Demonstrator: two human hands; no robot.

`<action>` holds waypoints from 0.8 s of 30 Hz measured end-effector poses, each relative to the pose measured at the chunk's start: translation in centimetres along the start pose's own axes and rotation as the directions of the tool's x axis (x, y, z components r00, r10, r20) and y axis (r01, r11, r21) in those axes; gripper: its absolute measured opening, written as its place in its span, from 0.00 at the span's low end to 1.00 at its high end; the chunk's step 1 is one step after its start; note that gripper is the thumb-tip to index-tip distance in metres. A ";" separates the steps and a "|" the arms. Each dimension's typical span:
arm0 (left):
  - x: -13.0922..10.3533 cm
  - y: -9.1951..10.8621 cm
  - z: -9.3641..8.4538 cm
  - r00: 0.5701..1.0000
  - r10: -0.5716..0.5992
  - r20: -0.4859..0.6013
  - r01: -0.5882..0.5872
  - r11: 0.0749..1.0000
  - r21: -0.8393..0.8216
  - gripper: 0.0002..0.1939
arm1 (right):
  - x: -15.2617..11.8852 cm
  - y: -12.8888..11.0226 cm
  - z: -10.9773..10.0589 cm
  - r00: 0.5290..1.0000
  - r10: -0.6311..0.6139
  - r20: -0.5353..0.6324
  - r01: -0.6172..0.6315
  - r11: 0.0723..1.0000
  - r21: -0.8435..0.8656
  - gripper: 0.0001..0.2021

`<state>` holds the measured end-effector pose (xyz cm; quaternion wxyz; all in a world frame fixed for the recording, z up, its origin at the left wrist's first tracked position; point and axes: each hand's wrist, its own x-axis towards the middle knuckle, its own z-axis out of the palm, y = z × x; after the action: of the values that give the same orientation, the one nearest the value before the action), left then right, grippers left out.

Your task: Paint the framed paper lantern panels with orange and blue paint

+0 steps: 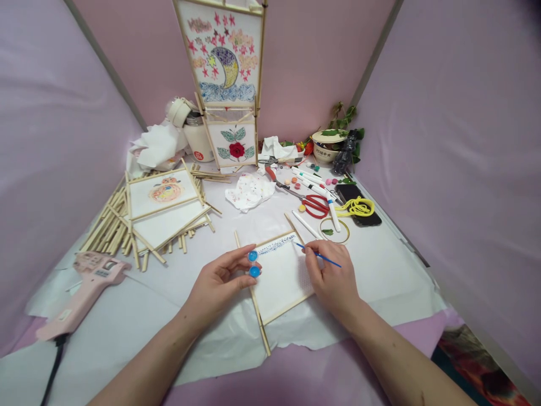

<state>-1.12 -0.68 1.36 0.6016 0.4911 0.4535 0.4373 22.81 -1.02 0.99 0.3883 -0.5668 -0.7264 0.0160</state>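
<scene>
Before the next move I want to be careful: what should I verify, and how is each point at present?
1. Thin blue paintbrush held in the right hand: ok.
2. Two small round blue paint pots held by the left hand: ok.
3. White rectangular panel with pale wooden edging sticks fully in view: not ok, the right hand covers part of its right side.
4. Dark-blue painted dots dry: cannot tell.
5. Pale pink plastic glue gun apart from the panel: ok.
</scene>
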 end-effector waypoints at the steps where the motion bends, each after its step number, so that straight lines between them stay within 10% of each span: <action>1: 0.0 0.0 0.0 1.000 -0.001 0.002 0.001 1.000 -0.001 0.25 | -0.1 -0.2 0.0 1.000 -0.006 -0.004 0.006 0.999 0.042 0.05; 11: 0.1 -0.1 0.1 1.000 -0.002 0.022 0.002 1.000 -0.003 0.26 | -1.1 -2.2 -0.9 0.940 -0.327 -0.093 0.328 0.801 0.501 0.15; 24: 0.0 -0.1 0.1 0.997 0.035 0.066 -0.038 0.998 0.054 0.26 | -1.0 -2.6 -0.8 0.957 -0.287 0.032 0.238 0.847 0.476 0.12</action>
<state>-1.05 -0.73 1.32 0.5940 0.5298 0.4368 0.4193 21.18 -3.15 2.18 0.4741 -0.3503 -0.7905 0.1660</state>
